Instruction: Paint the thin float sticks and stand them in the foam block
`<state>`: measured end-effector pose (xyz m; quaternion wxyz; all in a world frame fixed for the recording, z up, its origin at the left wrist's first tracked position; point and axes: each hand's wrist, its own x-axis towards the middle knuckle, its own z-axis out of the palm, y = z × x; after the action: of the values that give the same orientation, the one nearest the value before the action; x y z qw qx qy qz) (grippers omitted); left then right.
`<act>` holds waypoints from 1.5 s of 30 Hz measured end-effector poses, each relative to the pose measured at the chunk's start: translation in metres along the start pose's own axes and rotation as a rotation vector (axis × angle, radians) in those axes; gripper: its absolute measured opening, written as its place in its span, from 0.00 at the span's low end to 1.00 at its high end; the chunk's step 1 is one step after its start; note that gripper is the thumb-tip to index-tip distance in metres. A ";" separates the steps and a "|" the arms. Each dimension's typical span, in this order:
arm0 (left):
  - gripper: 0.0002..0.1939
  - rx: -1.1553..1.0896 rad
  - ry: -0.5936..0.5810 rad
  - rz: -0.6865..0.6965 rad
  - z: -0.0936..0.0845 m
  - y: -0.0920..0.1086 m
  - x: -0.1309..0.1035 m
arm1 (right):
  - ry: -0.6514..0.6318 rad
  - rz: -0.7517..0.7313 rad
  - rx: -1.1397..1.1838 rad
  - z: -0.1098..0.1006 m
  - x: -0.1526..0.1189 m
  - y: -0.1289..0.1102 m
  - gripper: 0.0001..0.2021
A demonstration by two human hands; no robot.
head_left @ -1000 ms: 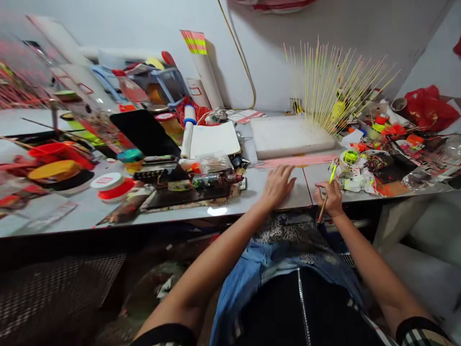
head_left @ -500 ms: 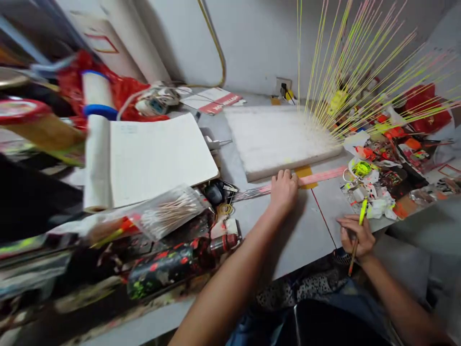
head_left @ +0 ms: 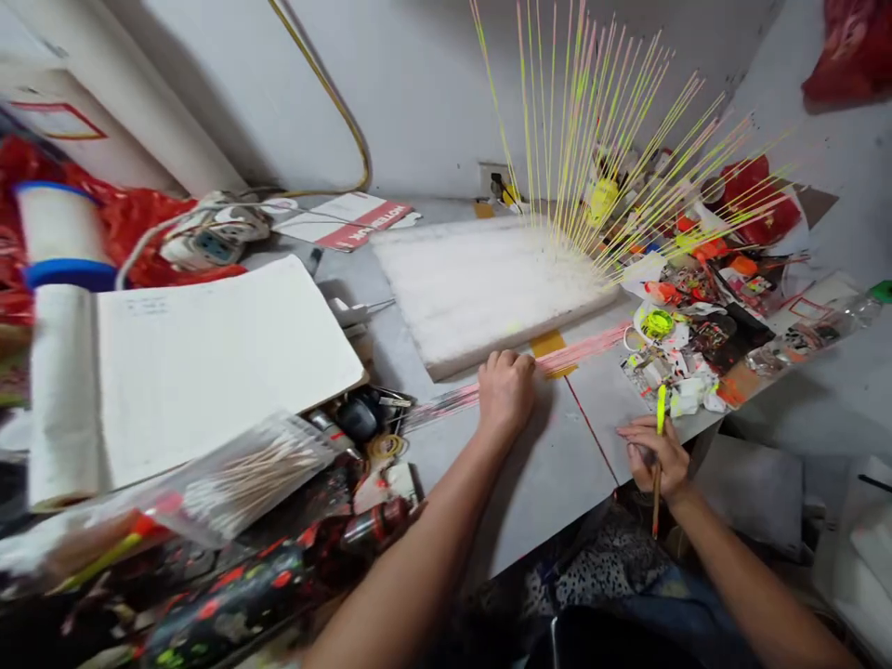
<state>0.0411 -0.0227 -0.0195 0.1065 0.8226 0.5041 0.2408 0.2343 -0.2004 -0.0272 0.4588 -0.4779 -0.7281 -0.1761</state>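
Observation:
My left hand point(head_left: 506, 388) is closed over a bundle of thin pink sticks point(head_left: 585, 350) lying along the front edge of a white foam block point(head_left: 480, 288). My right hand point(head_left: 659, 457) is closed round a brush point(head_left: 661, 418) with a bright yellow tip, held upright near the table's front edge. Many thin yellow and pink rods point(head_left: 592, 139) stand fanned out from the right end of the block. A strip of yellow tape point(head_left: 548, 353) lies under the pink sticks, and a dark red line point(head_left: 592, 429) runs across the table between my hands.
At left lie an open notebook point(head_left: 223, 353), a bag of cotton swabs point(head_left: 255, 474), keys point(head_left: 359, 415) and a paint-spotted black cylinder point(head_left: 229, 604). Paint-stained scraps point(head_left: 675, 358) and a red bag point(head_left: 759, 200) crowd the right. A power strip point(head_left: 216, 232) sits at the back left.
The view has turned to the right, so the table's contents appear further left. Both hands keep their grips, with no clear movement over the table.

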 end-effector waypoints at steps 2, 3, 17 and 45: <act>0.13 -0.007 0.032 -0.001 0.002 -0.004 0.002 | 0.011 0.021 0.049 -0.008 0.005 0.005 0.13; 0.13 -0.007 0.049 -0.003 0.003 -0.007 0.003 | 0.021 0.050 0.077 -0.014 0.007 0.010 0.13; 0.15 0.043 0.167 0.041 -0.005 -0.038 -0.002 | -0.026 0.829 0.110 -0.056 0.079 0.151 0.22; 0.11 0.100 0.190 0.115 -0.008 -0.044 -0.003 | -0.295 0.417 -0.354 -0.049 0.093 0.183 0.20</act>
<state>0.0019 -0.0051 -0.0316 0.0030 0.8277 0.4755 0.2980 0.4043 -0.0962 0.0426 0.2839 -0.7098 -0.6311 -0.1312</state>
